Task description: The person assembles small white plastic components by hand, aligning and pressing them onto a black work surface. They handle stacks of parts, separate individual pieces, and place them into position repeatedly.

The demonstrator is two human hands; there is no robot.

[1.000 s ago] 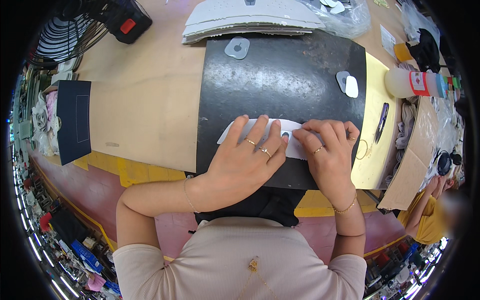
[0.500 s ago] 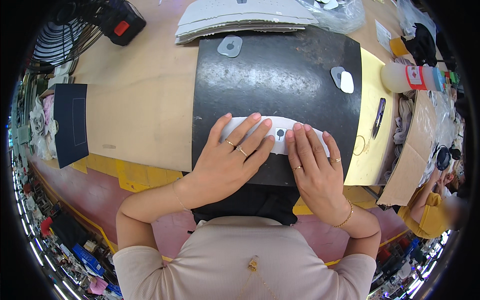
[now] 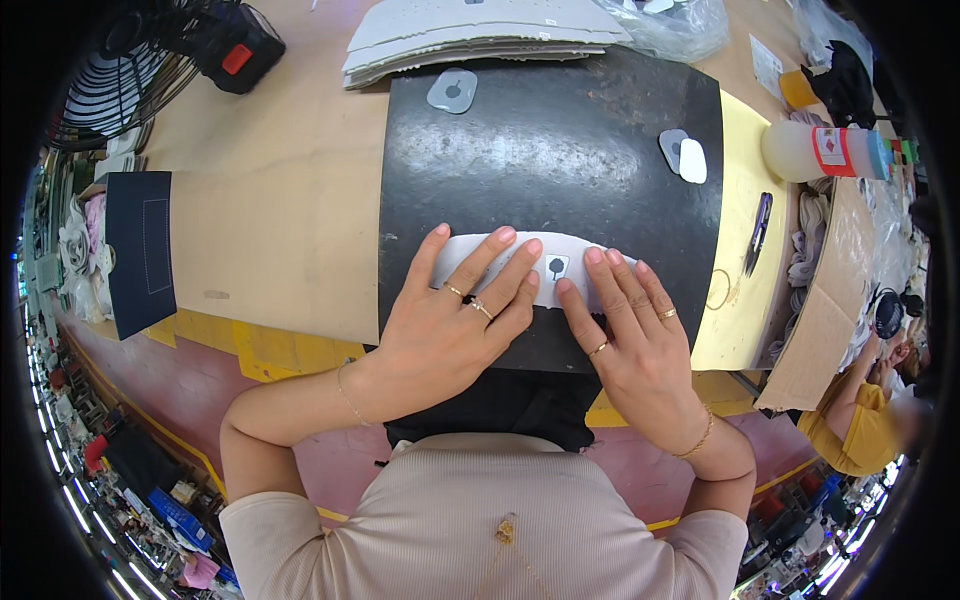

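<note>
Head view shows the left hand (image 3: 455, 300) and the right hand (image 3: 630, 315) palm down, fingers a little spread and resting on a curved white piece (image 3: 560, 243); neither is clamped on it. That piece lies at the near part of a black mat (image 3: 540, 190), and a small white patch (image 3: 557, 268) with a dark emblem sits on it between the hands. Whether the patch is fixed cannot be told; if it is loose, a sideways drag of a fingertip could skew it, and uneven pressure could make the piece slide or crease. Farther up the mat lie a grey tag (image 3: 452, 91) at the left and, at the right, a white tag (image 3: 693, 162) partly over another grey one. Beyond stands a stack of pale panels (image 3: 490, 42), overlapping the mat's far edge. To the right, a yellow sheet (image 3: 738, 310) bears a dark slim tool (image 3: 761, 232), with a bottle (image 3: 805, 150) lying above it. Nothing stands between the hands and the piece; the fingers themselves cover much of it.
</note>
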